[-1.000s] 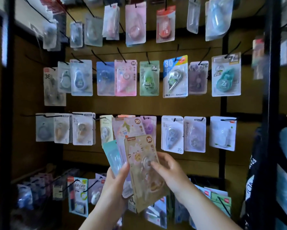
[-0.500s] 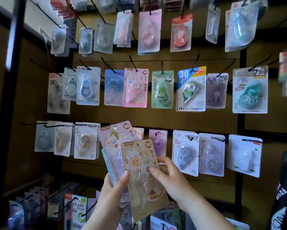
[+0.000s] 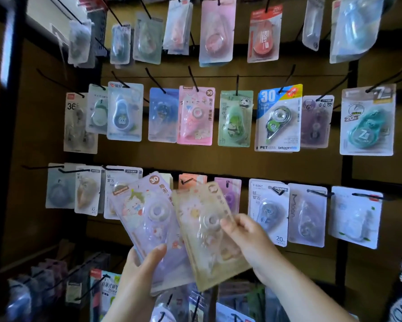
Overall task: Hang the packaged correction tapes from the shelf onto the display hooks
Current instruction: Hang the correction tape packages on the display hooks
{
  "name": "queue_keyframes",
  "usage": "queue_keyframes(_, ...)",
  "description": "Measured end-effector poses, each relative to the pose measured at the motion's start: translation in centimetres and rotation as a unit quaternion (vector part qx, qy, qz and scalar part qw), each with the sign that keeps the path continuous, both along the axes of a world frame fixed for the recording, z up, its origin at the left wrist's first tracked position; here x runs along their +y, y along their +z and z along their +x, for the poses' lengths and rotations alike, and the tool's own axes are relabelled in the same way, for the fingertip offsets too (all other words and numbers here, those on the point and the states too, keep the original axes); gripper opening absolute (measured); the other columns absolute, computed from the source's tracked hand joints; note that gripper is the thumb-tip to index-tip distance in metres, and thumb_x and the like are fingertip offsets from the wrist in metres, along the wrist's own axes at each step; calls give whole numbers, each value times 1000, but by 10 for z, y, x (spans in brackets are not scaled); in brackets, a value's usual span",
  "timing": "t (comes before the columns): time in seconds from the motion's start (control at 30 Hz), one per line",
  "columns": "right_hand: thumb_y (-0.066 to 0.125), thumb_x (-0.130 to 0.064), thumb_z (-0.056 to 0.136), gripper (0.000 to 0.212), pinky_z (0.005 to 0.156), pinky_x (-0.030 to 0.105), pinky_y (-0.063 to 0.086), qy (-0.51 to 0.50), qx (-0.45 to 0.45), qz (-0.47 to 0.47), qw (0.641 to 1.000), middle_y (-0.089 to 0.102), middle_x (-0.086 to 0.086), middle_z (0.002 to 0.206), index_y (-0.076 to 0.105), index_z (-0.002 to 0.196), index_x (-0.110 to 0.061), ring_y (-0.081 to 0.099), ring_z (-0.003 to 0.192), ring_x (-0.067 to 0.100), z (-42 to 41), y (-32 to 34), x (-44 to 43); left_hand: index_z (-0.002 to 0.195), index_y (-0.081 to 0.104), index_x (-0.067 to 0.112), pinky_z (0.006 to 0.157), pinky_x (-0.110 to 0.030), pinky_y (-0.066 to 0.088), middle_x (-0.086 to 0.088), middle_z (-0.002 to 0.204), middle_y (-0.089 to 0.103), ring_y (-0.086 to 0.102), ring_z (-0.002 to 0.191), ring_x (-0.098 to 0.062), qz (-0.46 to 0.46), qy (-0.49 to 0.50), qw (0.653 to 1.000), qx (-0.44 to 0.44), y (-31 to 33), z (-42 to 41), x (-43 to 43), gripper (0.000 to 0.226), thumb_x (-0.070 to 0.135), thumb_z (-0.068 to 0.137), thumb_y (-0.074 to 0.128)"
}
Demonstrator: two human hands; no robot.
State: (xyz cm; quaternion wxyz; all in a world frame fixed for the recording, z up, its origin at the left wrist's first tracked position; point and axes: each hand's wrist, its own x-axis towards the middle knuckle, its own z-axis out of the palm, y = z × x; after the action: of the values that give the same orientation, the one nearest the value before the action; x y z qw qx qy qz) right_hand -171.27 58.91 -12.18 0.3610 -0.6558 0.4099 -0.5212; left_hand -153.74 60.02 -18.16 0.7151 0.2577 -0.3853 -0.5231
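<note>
Plenty to read on the wall, and we read it. The blue pack (image 3: 278, 117) in the middle row carried a big "30" up top, with "PET" and "bitoon" along its foot. Left of it hung the green pack (image 3: 235, 118) with a panda, then the pink pack (image 3: 195, 117) with "30" in a brown disc. The teal pack (image 3: 366, 122) far right showed "20", and the grey pack (image 3: 79, 123) far left showed "36". One row down, the white pack (image 3: 268, 210) read "T-9267" and "20". All of them hung on black hooks (image 3: 192, 77).

On to the hands. The left hand (image 3: 146, 263) gripped the lilac pack (image 3: 149, 219), thumb across its front, with "30" in its top corner and more cards stacked behind it. The right hand (image 3: 249, 238) pinched the beige pack (image 3: 209, 231), thumb on the blister beside the round spool, fingers behind. Both packs were in front of the lower row, and neither was hung yet. The beige one's print was too blurred for us to read.

Half a second before, the beige pack had lain over the lilac one, its own "30" legible. Now it had slid off to the right and tipped, baring the lilac pack's cartoon face, and its top edge had come up near the lower row's hooks.
</note>
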Motion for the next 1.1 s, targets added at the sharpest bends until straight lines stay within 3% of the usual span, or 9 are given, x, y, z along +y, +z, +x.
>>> queue_keyframes(0.1,49,-21,92,15,43,8,41,-11,-19,-73,997,56,-14,41,51,78,-17,49,35,-7,8,39,2,122,50,8,71,-38,48,-20,113,63,62,95,-33,-18,8,1000,-8,11,14,-5,66,10,59,70)
queue_keyframes(0.2,50,-22,92,18,42,7,42,-55,-17,-148,987,53,-7,58,50,75,-19,53,43,-4,21,86,-2,124,50,5,63,-34,45,-16,105,64,62,88,-28,-28,12,999,-22,17,29,-11,66,14,63,75)
queue_keyframes(0.43,48,-29,94,14,52,17,39,-133,27,-227,964,52,-7,77,48,96,-16,49,67,5,62,177,-29,120,52,5,93,-48,46,-19,111,64,60,105,-36,-32,63,990,-123,22,55,-29,134,61,0,77)
queue_keyframes(0.5,48,-30,93,16,54,18,35,-146,26,-236,960,50,-7,77,47,95,-15,49,68,7,69,189,-35,118,53,4,95,-50,45,-19,111,64,60,106,-36,-33,77,987,-138,20,61,-35,143,75,-5,70)
queue_keyframes(0.7,46,-32,94,18,49,15,36,-165,21,-250,954,46,-9,74,46,89,-15,43,64,2,74,205,-44,111,56,4,85,-39,46,-17,108,65,60,101,-32,-55,86,982,-157,23,74,-38,135,74,-3,71)
queue_keyframes(0.83,46,-34,94,20,55,19,34,-164,10,-246,955,48,-9,76,46,97,-14,46,67,4,73,208,-50,99,59,9,66,-21,40,-3,93,67,59,82,-10,-89,60,984,-140,27,78,-36,109,47,-2,78)
queue_keyframes(0.9,46,-35,93,21,57,20,34,-166,4,-234,958,48,-8,77,46,97,-14,46,69,6,72,209,-53,95,60,13,65,-21,40,1,89,67,59,83,-9,-93,61,984,-140,27,78,-37,112,56,-8,77)
queue_keyframes(1.03,46,-35,94,19,61,22,34,-158,11,-204,966,46,-9,78,46,98,-17,44,71,7,75,208,-57,89,58,17,62,-21,39,2,86,65,58,78,-8,-74,53,990,-108,29,77,-34,76,40,17,65)
queue_keyframes(1.1,46,-33,94,16,65,24,38,-153,8,-195,969,47,-7,79,46,99,-17,47,75,10,77,206,-59,91,59,17,64,-25,43,-2,89,68,62,81,-15,-73,46,991,-98,29,75,-32,74,39,20,65)
